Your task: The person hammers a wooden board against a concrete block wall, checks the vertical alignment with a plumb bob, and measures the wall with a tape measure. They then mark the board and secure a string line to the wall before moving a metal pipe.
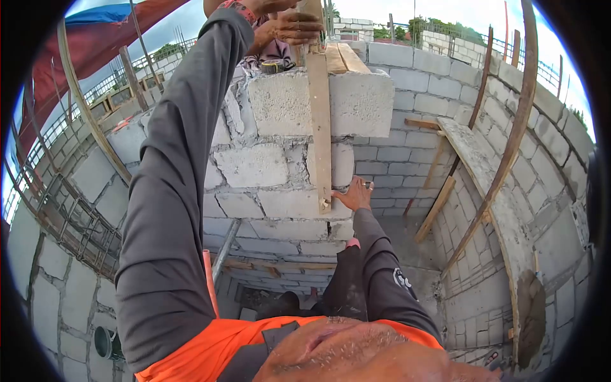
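Note:
My left hand [266,5] is raised at the top edge, a red band at its wrist; its fingers are mostly cut off by the frame. Upright against the block wall [289,105] stands a long wooden strip [320,127]. Near its lower end, my right hand [356,193] has its fingers spread by the wall's corner, the thumb side touching the strip's edge. A ring shows on one finger. Just below my left hand, a co-worker's hand [296,28] is at the strip's upper part. A tape measure [273,66] lies on the wall top beside wooden pieces [347,58].
A mortar-stained plank [487,191] runs down the right side, crossed by a leaning pole [509,153]. Rebar [70,223] stands at left under a red tarp [108,48]. A metal pipe [226,248] and an orange pipe [210,280] are below. A bucket [108,342] is lower left.

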Available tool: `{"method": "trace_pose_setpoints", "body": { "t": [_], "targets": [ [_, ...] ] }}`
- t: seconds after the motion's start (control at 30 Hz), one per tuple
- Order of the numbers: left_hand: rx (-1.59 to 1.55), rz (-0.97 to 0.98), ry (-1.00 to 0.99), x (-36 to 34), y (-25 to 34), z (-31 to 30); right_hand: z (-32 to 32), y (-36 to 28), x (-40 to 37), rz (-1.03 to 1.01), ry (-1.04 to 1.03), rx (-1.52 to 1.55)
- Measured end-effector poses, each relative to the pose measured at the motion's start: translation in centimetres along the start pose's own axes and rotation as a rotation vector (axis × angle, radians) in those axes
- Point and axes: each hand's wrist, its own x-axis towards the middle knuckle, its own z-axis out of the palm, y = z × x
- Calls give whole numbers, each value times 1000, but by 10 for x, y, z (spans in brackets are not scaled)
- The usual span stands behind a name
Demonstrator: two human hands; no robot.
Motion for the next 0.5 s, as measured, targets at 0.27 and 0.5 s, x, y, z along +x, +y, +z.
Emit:
{"method": "trace_pose_setpoints", "body": {
  "t": [0.27,0.5],
  "targets": [
    [426,-42,88,31,27,-11,7,1,0,1,11,3],
    [531,63,206,53,21,-44,14,3,1,-21,95,-24]
  ]
}}
